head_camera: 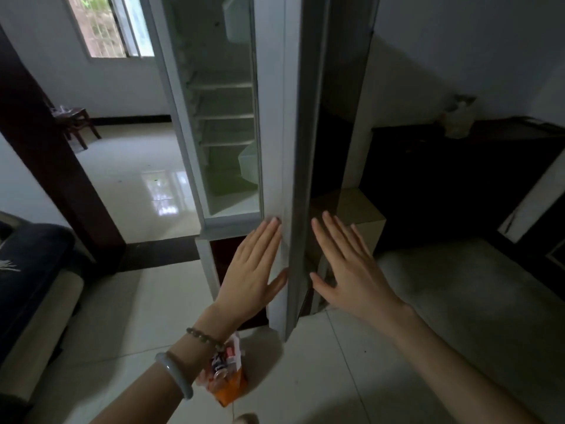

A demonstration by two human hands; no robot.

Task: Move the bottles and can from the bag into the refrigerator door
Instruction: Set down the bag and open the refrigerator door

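The refrigerator door (293,148) stands open edge-on in front of me, its white inner side facing left. Beyond it the fridge compartment (226,123) shows bare shelves. My left hand (253,267) lies flat, fingers apart, against the door's inner side near its edge. My right hand (345,264) is open with spread fingers on the other side of the door edge; whether it touches the door I cannot tell. On the floor below my left wrist sits an orange bag (229,381) with a can top and red-and-white packaging showing; my arm hides part of it.
A dark cabinet (458,179) with a pale bottle-like item on top stands to the right. A dark sofa (27,286) lines the left edge. A doorway at the left leads to a tiled room with a small wooden stool (76,123). Glossy floor tiles (305,377) lie underfoot.
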